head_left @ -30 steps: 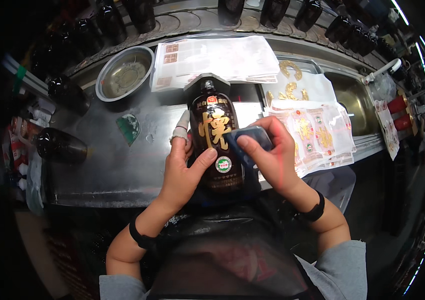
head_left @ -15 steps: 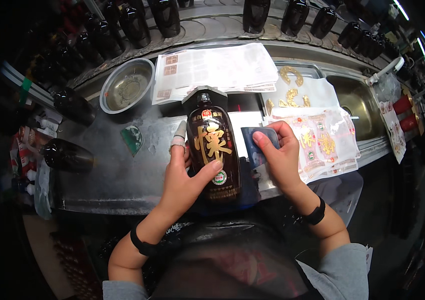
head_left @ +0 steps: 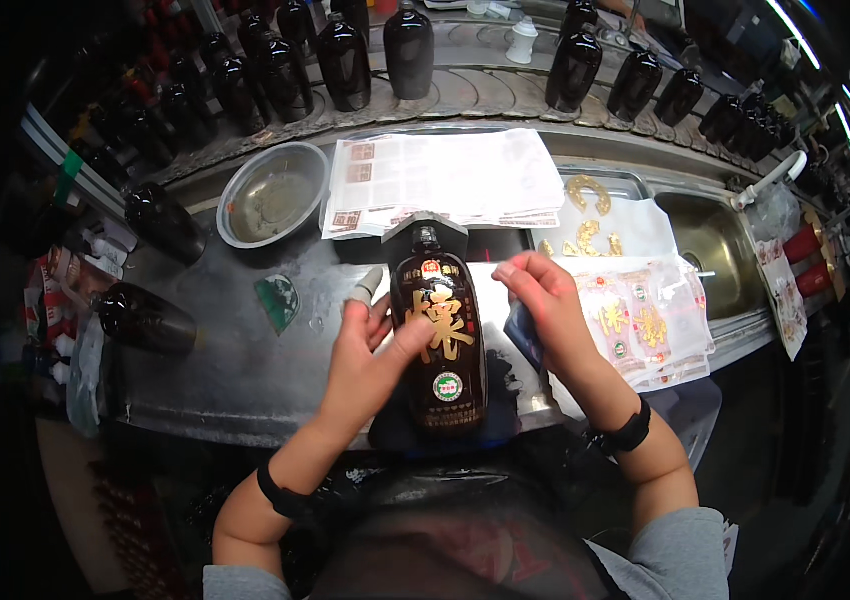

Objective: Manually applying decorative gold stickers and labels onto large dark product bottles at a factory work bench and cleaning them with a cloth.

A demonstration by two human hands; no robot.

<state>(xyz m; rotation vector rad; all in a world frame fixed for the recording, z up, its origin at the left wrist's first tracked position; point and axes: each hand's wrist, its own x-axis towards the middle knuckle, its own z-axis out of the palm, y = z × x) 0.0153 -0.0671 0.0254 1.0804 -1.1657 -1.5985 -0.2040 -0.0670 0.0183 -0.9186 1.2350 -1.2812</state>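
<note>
A dark brown glass bottle (head_left: 450, 350) with gold lettering and a round green-and-white emblem lies face up, its neck in a dark notched rest (head_left: 450, 236). My left hand (head_left: 360, 345) grips the bottle's left side, thumb across its front; a pale finger cot covers the index fingertip. To the right of the bottle, my right hand (head_left: 557, 315) is closed around a flat dark blue scraper (head_left: 523, 333), which hangs below the palm. The thumb and index finger of that hand are pinched together, and whether anything thin is between them cannot be made out.
Transfer sheets (head_left: 660, 310) with gold characters lie at right, before a metal sink (head_left: 710, 240). Behind the bottle are a stack of white sheets (head_left: 455, 175) and a steel bowl (head_left: 230, 220). A green piece (head_left: 278, 303) lies left; dark bottles (head_left: 345, 65) line a conveyor behind.
My right hand has drawn its thumb and index finger together, and the scraper has tilted down under the palm. My left thumb has shifted up the bottle's front. The view has tipped upward.
</note>
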